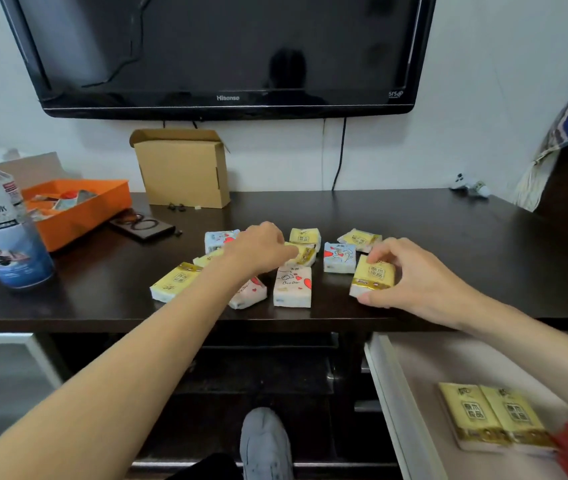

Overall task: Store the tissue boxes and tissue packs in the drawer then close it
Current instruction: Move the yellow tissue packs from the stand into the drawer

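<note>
Several small tissue packs lie scattered on the dark cabinet top (448, 237). My right hand (414, 275) grips a yellow tissue pack (374, 277) near the front edge. My left hand (261, 247) reaches over the pile, its fingertips closed on another yellow pack (305, 255). A white pack with red hearts (293, 287) lies between my arms, and a blue-white pack (339, 258) sits beside it. The open white drawer (410, 358) at lower right holds two yellow packs (493, 415) side by side.
An orange tray (102, 206) and a large water bottle (5, 230) stand at the left. A cardboard box (182, 168) leans against the wall under the television (220, 53). A dark wallet (144, 225) lies near the tray. My shoe (265, 441) shows below.
</note>
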A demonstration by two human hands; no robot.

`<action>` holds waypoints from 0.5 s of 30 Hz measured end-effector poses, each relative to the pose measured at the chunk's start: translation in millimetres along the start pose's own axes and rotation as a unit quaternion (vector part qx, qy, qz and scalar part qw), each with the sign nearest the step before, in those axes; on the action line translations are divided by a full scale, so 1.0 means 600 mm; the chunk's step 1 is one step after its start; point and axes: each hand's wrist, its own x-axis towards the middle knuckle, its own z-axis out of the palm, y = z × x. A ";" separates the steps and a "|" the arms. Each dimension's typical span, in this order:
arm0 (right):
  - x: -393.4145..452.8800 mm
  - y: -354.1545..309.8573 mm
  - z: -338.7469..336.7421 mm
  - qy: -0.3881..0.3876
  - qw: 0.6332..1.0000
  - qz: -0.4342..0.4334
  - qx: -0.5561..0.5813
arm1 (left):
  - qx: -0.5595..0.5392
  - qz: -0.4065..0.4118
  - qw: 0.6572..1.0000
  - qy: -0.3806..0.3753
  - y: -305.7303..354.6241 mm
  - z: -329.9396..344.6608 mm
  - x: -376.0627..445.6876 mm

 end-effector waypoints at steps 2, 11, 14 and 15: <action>-0.010 0.022 -0.011 0.010 1.000 0.008 -0.017 | 0.033 -0.021 0.998 -0.051 0.011 0.009 0.035; -0.041 0.071 -0.026 0.014 1.000 0.020 -0.005 | 0.157 -0.021 0.987 -0.018 0.033 0.039 0.065; -0.044 0.079 -0.035 0.012 0.999 0.027 -0.024 | 0.124 -0.020 0.992 -0.003 0.040 0.030 0.048; -0.043 0.080 -0.039 0.003 0.999 0.024 -0.023 | 0.116 -0.010 0.993 0.015 0.046 0.024 0.036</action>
